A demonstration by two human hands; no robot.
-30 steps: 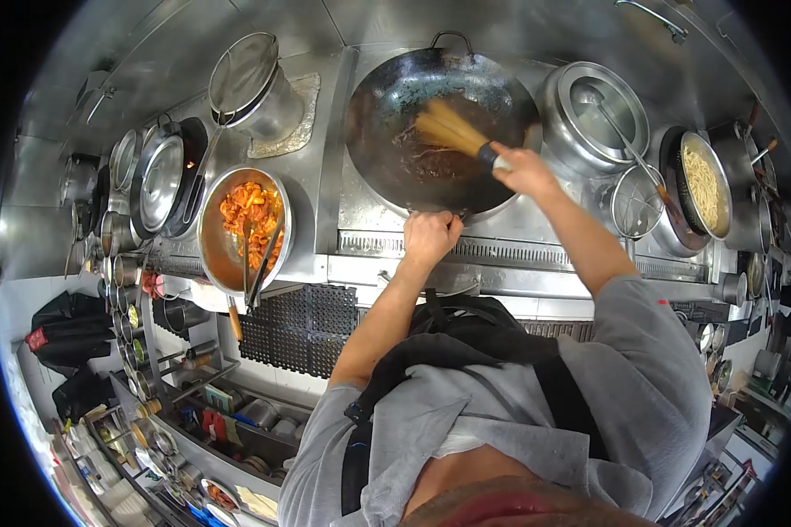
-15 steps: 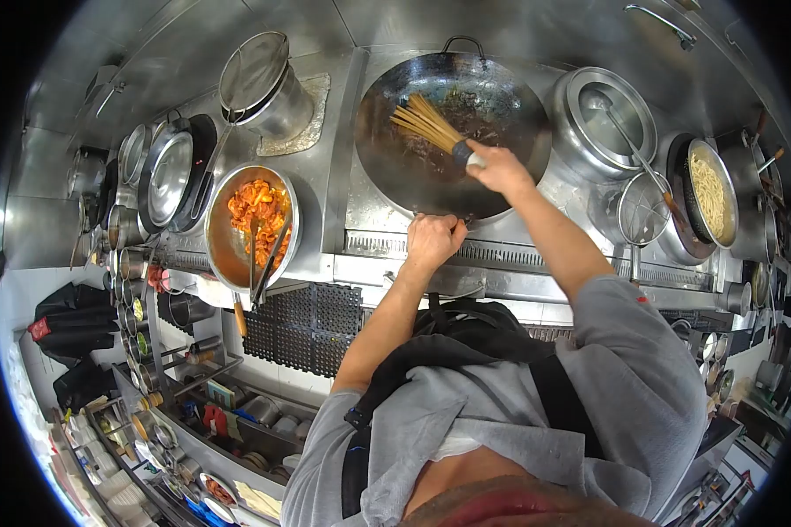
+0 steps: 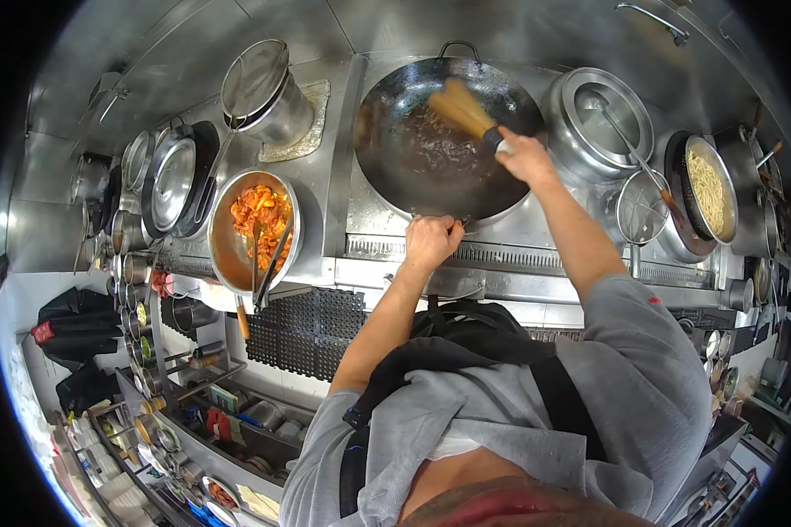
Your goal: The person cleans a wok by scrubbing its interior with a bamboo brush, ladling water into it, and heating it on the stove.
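The right hand (image 3: 525, 158) has its grip closed around the handle of a brush (image 3: 468, 114), whose pale bristles point up and to the left and look blurred. The brush is over the right half of a large dark wok (image 3: 395, 176), its bristle end inside the rim; blur hides whether the tips touch the metal. Shiny, wet patches show across the bottom of the wok. The left hand (image 3: 432, 237) is closed at the near rim, its grip curled onto the wok's edge, with what lies under the fingers hidden. To the left, on the steel table (image 3: 315, 198), a bowl (image 3: 226, 246) holds orange-red food (image 3: 259, 215) and two long tools. Right of the wok stands a round pot (image 3: 557, 132) with a ladle (image 3: 620, 132) leaning in it, near a wire strainer (image 3: 642, 206) and a pan of noodles (image 3: 705, 189).
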